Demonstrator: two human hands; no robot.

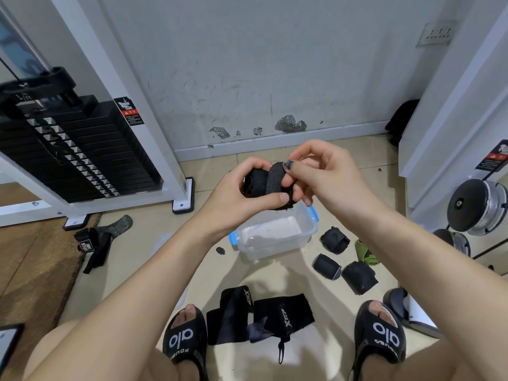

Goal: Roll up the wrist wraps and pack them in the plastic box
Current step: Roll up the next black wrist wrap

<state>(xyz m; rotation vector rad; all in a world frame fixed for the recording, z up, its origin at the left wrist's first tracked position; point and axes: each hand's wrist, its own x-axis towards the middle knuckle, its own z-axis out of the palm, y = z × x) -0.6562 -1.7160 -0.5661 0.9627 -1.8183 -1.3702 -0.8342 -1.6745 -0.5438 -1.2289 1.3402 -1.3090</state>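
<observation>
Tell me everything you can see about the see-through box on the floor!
The plastic box is a clear, rectangular tub with rounded corners and blue clips at both ends. It has no lid on and sits upright on the tan tile floor, in front of the person's feet. It looks empty, with nothing black inside, though its far edge is hidden behind the hands. The hands hold a rolled wrap above it and nothing touches it. Three rolled black wraps lie to its right, apart from it.

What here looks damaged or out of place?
The wall has dark patches of missing paint just above the skirting. One strap lies apart by the machine's foot, far from the rolled wraps beside the plastic box.
</observation>
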